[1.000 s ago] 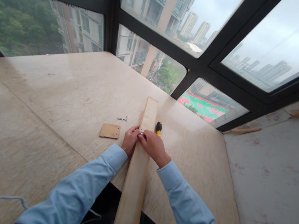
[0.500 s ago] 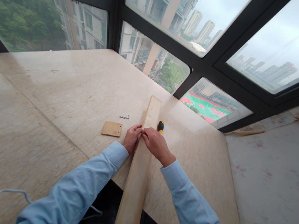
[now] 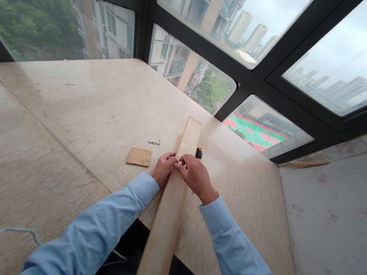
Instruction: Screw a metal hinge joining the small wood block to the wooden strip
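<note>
A long pale wooden plank (image 3: 168, 208) lies lengthwise before me, its near end jutting past the table edge. My left hand (image 3: 164, 167) is closed at the plank's left edge, fingertips pressed against the wood. Just above those fingertips a small dark hole or spot shows on the plank. My right hand (image 3: 194, 175) is over the plank, thumb and forefinger pinched close to the left fingertips; whatever small thing they hold is hidden. Left of my hands lies a small flat wooden piece (image 3: 139, 156) with holes, and behind it a few screws (image 3: 154, 142).
A black and yellow tool handle (image 3: 199, 153) shows right of the plank, partly hidden by my right hand. A white cable (image 3: 13, 229) runs at the lower left. Windows (image 3: 193, 70) border the stone-like tabletop (image 3: 82, 105); a flowered wall (image 3: 335, 222) stands at the right.
My right hand's fingers have lifted and curled slightly, shifting a little right. The plank's near end appears slightly further left. My left hand keeps its place at the plank's edge.
</note>
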Demonstrator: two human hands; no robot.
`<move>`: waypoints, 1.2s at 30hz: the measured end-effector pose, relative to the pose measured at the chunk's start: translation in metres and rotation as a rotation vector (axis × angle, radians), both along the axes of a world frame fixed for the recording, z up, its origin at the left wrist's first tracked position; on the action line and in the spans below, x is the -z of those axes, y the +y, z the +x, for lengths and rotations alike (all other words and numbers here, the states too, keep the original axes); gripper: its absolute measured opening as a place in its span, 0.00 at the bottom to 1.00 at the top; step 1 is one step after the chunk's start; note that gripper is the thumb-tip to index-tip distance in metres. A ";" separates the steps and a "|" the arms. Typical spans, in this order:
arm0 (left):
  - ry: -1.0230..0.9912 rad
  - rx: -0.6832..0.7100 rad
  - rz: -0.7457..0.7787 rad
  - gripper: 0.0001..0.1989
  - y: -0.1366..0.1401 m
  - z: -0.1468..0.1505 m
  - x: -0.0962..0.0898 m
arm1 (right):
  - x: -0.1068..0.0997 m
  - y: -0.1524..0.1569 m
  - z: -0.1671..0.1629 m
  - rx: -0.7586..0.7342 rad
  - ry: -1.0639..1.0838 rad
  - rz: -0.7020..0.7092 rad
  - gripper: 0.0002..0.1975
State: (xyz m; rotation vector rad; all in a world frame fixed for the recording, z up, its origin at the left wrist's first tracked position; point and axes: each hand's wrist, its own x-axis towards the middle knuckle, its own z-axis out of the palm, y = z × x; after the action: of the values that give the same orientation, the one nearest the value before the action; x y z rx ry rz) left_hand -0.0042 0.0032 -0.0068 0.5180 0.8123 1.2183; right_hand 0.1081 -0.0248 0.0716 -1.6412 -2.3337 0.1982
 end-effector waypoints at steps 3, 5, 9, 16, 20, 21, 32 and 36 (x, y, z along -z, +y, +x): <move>0.007 -0.004 -0.027 0.19 0.000 0.000 -0.001 | 0.000 0.000 -0.003 0.060 -0.123 -0.047 0.11; 0.011 -0.011 -0.030 0.19 0.000 0.000 -0.001 | 0.001 0.001 -0.005 0.031 -0.180 -0.058 0.12; 0.007 -0.030 -0.003 0.18 0.001 0.001 0.002 | 0.000 0.002 -0.006 -0.037 -0.227 -0.035 0.10; -0.004 -0.031 -0.003 0.17 0.001 0.001 0.001 | -0.005 0.001 -0.005 -0.101 -0.257 -0.011 0.07; -0.028 -0.025 -0.021 0.18 0.000 0.001 -0.003 | -0.005 -0.001 -0.004 -0.126 -0.179 -0.012 0.06; -0.037 -0.021 -0.025 0.18 0.000 0.000 -0.003 | -0.005 -0.001 -0.004 -0.122 -0.154 -0.017 0.06; -0.100 -0.010 -0.093 0.20 0.000 -0.002 -0.008 | -0.006 -0.003 -0.018 0.082 -0.274 -0.051 0.14; -0.089 -0.020 -0.090 0.19 -0.001 -0.002 -0.008 | -0.006 -0.003 -0.020 0.035 -0.305 -0.069 0.13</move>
State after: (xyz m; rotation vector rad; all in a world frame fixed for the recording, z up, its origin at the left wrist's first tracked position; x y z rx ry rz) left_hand -0.0061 0.0026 0.0014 0.3808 0.7938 1.2087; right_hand 0.0886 -0.0277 0.0779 -1.8572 -2.5393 0.0211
